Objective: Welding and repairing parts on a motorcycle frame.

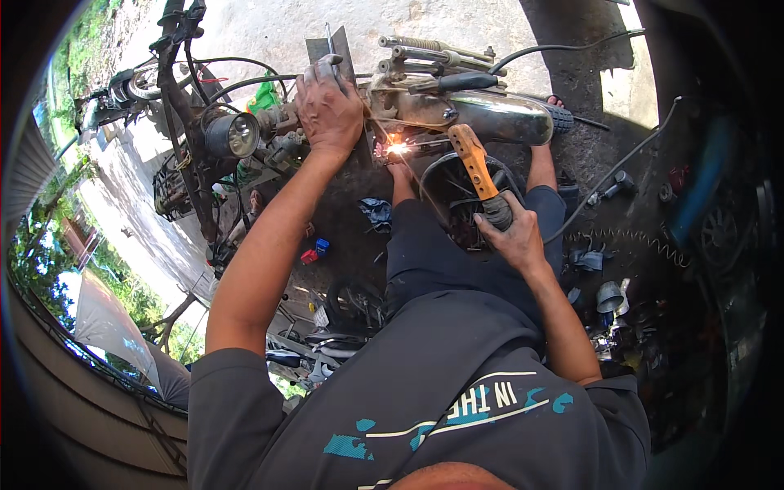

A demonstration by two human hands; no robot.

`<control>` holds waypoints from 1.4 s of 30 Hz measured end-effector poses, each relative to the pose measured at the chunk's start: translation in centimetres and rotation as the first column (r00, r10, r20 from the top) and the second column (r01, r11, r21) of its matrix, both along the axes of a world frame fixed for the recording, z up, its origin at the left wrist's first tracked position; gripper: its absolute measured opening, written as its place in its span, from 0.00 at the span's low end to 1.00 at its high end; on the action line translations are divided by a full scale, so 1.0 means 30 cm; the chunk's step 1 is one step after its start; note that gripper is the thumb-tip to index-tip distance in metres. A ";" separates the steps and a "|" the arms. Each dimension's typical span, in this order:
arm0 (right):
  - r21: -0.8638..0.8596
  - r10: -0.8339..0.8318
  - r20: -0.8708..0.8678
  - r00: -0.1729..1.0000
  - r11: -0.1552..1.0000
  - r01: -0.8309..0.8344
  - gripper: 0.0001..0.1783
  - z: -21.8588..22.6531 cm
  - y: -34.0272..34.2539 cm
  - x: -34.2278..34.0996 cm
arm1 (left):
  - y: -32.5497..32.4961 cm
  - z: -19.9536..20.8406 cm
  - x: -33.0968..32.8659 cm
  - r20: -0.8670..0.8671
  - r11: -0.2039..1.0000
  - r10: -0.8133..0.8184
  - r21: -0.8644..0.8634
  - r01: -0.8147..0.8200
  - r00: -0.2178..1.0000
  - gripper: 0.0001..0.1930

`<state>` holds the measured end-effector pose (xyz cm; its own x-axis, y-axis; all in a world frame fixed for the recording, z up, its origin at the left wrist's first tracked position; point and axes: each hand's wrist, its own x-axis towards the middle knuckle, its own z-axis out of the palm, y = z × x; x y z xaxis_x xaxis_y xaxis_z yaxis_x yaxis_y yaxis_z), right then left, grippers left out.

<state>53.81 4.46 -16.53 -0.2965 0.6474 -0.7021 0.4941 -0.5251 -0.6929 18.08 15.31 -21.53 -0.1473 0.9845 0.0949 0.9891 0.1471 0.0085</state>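
In my right hand (513, 233) is a welding electrode holder (472, 159), orange at the jaw end with a dark grip. Its thin electrode (429, 144) points left to a bright welding arc (398, 149) throwing sparks beside the motorcycle's front end. My left hand (329, 106) is closed around a dark metal angle bar (341, 53), left of the arc. A thin rod (330, 37) stands up by its fingertips. Just beyond the arc lie the fork tubes (433, 51) and a shiny front fender (502, 117). Glare hides the exact spot where the electrode meets the metal.
A round headlight (233, 135) and hanging cables are at left. A black round-rimmed thing (465, 192) lies between my legs. The holder's cable (608, 175) loops right, near a coiled hose (641, 239). Loose parts and a metal cup (608, 297) lie at lower right.
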 end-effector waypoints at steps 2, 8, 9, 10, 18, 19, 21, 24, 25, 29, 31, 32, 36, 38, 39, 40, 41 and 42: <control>0.001 0.002 -0.001 1.000 1.000 -0.002 0.23 -0.003 0.000 0.003 | 0.002 0.000 0.002 0.009 1.000 -0.007 -0.002 0.007 1.000 0.15; 0.003 0.001 -0.003 1.000 1.000 -0.001 0.22 0.000 0.003 -0.001 | -0.003 -0.007 -0.002 0.007 1.000 -0.015 -0.005 0.015 1.000 0.16; 0.010 0.003 0.002 1.000 1.000 -0.003 0.22 0.000 0.003 -0.002 | -0.004 -0.009 -0.004 0.008 1.000 -0.011 0.003 0.011 1.000 0.16; 0.010 0.003 0.001 1.000 1.000 -0.003 0.22 0.000 0.004 -0.002 | -0.005 -0.010 -0.006 0.008 1.000 -0.011 0.003 0.011 1.000 0.16; 0.006 0.008 0.005 1.000 1.000 -0.008 0.21 -0.001 0.002 -0.002 | 0.007 0.011 0.011 0.045 0.999 0.031 -0.037 -0.029 0.999 0.15; 0.005 0.007 0.006 1.000 1.000 -0.007 0.21 0.000 0.003 0.000 | 0.009 0.013 0.011 0.046 0.999 0.030 -0.038 -0.029 0.998 0.15; -0.008 0.047 0.038 0.998 0.999 -0.047 0.20 0.002 0.004 0.008 | 0.015 0.018 0.008 0.135 0.987 0.090 -0.145 -0.070 0.987 0.20; 0.048 -0.077 -0.016 0.997 0.996 0.077 0.23 -0.006 -0.007 0.006 | 0.002 0.004 -0.006 0.062 0.996 0.050 -0.078 -0.045 0.997 0.19; 0.048 -0.077 -0.014 0.997 0.996 0.078 0.23 -0.005 -0.003 0.007 | 0.001 0.000 -0.007 0.064 0.996 0.049 -0.078 -0.044 0.997 0.19; 0.017 -0.040 0.000 0.999 0.999 0.040 0.22 0.001 0.006 0.011 | 0.004 -0.003 -0.003 0.067 0.995 0.056 -0.083 -0.050 0.996 0.19; 0.019 -0.039 -0.004 0.999 0.999 0.040 0.22 0.002 0.006 0.011 | 0.004 -0.003 0.000 0.095 0.994 0.067 -0.092 -0.058 0.993 0.18; 0.010 -0.038 -0.005 0.999 0.999 0.038 0.22 0.004 0.006 0.009 | 0.002 -0.004 -0.002 0.069 0.995 0.060 -0.082 -0.054 0.996 0.18; -0.033 -0.025 -0.005 1.000 0.999 0.025 0.23 0.011 0.012 0.006 | -0.002 -0.005 0.001 0.039 0.996 0.047 -0.077 -0.044 0.998 0.19; -0.017 -0.023 -0.012 1.000 1.000 0.023 0.23 0.007 0.008 0.005 | -0.001 -0.003 -0.002 0.030 0.999 0.018 -0.040 -0.017 0.999 0.17; -0.002 -0.023 -0.018 1.000 1.000 0.023 0.23 0.004 0.005 0.004 | -0.001 -0.002 -0.003 0.021 1.000 -0.012 -0.006 0.012 1.000 0.15; -0.002 -0.022 -0.018 1.000 1.000 0.022 0.23 0.002 0.003 0.005 | 0.000 -0.001 -0.001 0.021 1.000 -0.011 -0.005 0.012 1.000 0.15; -0.005 -0.015 -0.013 1.000 1.000 0.015 0.23 -0.001 0.001 0.006 | 0.001 -0.001 0.001 0.015 1.000 0.010 -0.022 -0.010 1.000 0.15; -0.007 -0.008 -0.009 1.000 1.000 0.008 0.23 -0.002 0.001 0.006 | 0.002 0.000 0.003 0.008 0.999 0.031 -0.038 -0.031 0.999 0.15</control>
